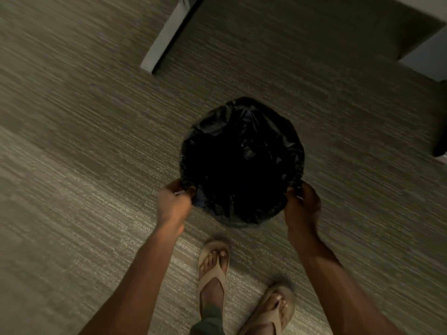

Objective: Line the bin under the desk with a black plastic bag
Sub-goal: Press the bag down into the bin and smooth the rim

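Note:
A black plastic bag (242, 163) is spread over a round bin on the carpet, seen from above; the bin itself is fully hidden under the bag. The bag's mouth gapes dark in the middle, with crinkled plastic folded around the rim. My left hand (174, 201) pinches the bag's edge at the near-left side of the rim. My right hand (302, 201) grips the edge at the near-right side. Both arms reach down from the bottom of the head view.
Grey-brown striped carpet (84, 141) covers the floor. A white desk leg or panel (167, 39) stands at the top centre, another pale panel (428, 59) at the top right. My feet in tan sandals (212, 267) stand just behind the bin.

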Tool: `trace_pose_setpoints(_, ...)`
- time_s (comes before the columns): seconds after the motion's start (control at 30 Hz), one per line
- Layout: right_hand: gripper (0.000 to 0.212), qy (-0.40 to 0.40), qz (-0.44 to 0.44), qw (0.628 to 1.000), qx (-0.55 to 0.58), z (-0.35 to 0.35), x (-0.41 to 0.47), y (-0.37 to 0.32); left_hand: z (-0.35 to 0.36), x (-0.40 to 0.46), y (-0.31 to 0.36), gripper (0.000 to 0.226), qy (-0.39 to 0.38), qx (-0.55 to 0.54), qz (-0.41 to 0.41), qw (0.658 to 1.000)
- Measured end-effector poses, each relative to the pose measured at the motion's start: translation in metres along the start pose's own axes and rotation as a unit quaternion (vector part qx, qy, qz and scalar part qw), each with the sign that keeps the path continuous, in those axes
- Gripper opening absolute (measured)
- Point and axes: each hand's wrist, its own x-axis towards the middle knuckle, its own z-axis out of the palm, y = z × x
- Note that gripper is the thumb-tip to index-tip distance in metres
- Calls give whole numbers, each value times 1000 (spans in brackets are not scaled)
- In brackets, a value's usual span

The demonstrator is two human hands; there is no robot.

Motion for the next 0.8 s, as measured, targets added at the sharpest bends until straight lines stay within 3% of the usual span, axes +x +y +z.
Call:
trace_pose_setpoints(0.13, 33, -46, -56, 997, -26, 76, -6, -55, -59, 41, 14, 31, 78, -26, -10, 997)
trace_pose_setpoints(0.3, 32, -98, -86, 990, -56, 169, -11, -109, -118, 103, 37, 12, 146, 0, 9, 989)
trace_pose_setpoints(0.37, 34, -102, -90, 988, -71, 201, -10, -124, -135, 127, 47, 25, 164, 15, 12, 986)
trace_pose_setpoints(0.47, 35, -116, -79, 986, -96, 238, -6, -137, -154, 157, 56, 38, 151, 45, 8, 987)
trace_pose_setpoints(0.73, 37, -146, -105, 969, -168, 261, -11, -143, -165, 182, 52, 40, 101, 8, -21, 995)
trace_pose_setpoints(0.8, 47, -163, -127, 953, -223, 254, -9, -147, -159, 179, 56, 58, 105, 8, -33, 994)
